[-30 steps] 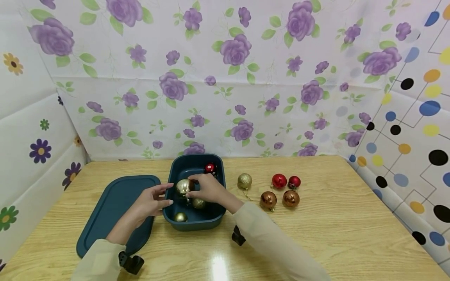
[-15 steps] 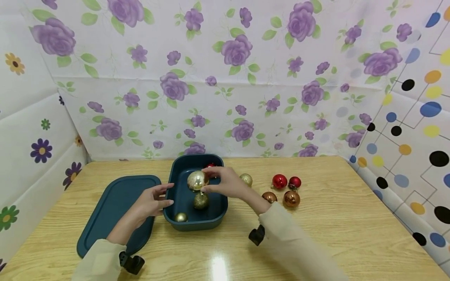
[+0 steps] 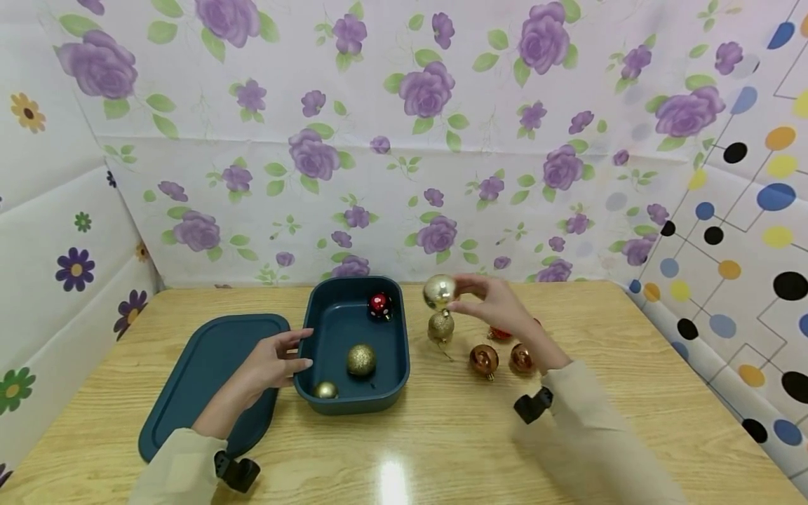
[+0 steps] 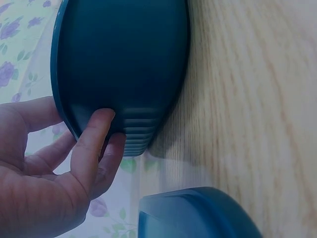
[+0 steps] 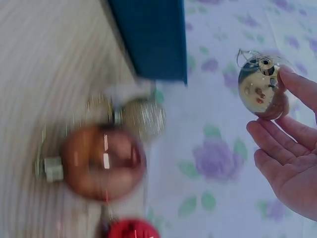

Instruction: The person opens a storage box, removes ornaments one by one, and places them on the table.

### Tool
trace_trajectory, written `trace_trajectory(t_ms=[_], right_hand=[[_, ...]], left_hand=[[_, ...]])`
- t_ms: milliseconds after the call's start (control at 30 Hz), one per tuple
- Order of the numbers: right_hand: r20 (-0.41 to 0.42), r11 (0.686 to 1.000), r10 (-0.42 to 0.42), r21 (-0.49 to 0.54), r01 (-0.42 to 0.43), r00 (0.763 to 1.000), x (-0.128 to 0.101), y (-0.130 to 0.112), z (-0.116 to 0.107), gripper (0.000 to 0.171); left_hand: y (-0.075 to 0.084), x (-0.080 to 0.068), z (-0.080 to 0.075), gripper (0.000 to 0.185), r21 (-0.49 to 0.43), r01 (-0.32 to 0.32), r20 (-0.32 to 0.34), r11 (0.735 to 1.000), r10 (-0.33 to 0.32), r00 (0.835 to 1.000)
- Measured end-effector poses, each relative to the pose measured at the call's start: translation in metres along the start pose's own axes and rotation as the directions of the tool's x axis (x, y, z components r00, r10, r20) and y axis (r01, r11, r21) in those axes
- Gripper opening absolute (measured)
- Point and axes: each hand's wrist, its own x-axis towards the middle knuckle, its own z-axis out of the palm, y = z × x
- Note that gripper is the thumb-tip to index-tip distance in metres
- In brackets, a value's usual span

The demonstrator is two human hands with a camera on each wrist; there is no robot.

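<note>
Two bare hands, long pale beige sleeves, a small black device strapped under each wrist.

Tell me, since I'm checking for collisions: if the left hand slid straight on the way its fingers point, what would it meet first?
The left hand already has its fingertips on the outer wall of the teal bin, so the bin comes first; the glittery gold ball lies inside beyond that wall.

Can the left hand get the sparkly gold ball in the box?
Probably yes. The left hand rests on the open box's near wall, and the sparkly gold ball lies uncovered just inside, with nothing above it.
</note>
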Motion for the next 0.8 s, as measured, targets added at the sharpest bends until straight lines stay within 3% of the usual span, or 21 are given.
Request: trace_trajectory(t_ms=[200, 433, 600, 800], right_hand=[[-0.092, 0.997, 0.07, -0.035, -0.074, 0.993, -0.009, 0.044, -0.043, 0.052], [-0.186, 0.973, 0.182, -0.109, -0.205, 0.965, -0.032, 0.071, -0.082, 0.062], [-0.253, 0.951, 0.247, -0.121, -0.284, 0.936, -0.05, 0.09, -0.105, 0.064], [-0.282, 0.937, 0.282, -0.125, -0.327, 0.917, -0.066, 0.115, -0.12, 0.067]], left_hand=[[0.0, 0.001, -0.001, 0.062, -0.005, 0.011, -0.008, 1.0, -0.011, 1.0], [0.0, 0.0, -0.001, 0.062, -0.003, -0.004, 0.004, 1.0, 0.004, 1.0], [-0.001, 0.001, 0.0, 0.061, -0.01, -0.004, 0.003, 1.0, 0.004, 1.0], [-0.001, 0.001, -0.001, 0.061, -0.013, 0.005, -0.004, 1.0, -0.005, 1.0]])
